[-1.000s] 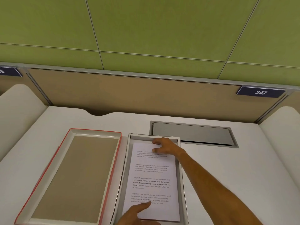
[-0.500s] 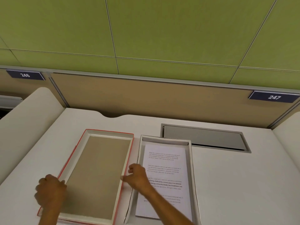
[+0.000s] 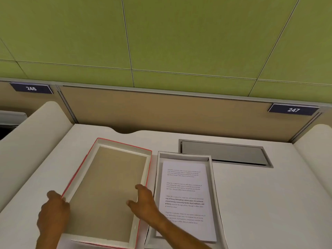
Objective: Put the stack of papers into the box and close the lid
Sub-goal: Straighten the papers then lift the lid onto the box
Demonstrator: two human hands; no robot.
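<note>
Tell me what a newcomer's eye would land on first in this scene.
First, the red-edged lid, lying inside-up on the left of the white desk, gripped at its long sides by the left hand and right hand. Next, the stack of papers with printed text, lying flat in the open box just right of the lid. Behind it all rises the green wall.

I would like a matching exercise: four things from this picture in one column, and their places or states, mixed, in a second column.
Things:
1. papers
2. lid
3. left hand
4. right hand

States:
A. on the lid's left rim
B. lying inside the box
C. on the lid's right rim
D. inside facing up, left of the box

Pairs: 1-B, 2-D, 3-A, 4-C
</note>
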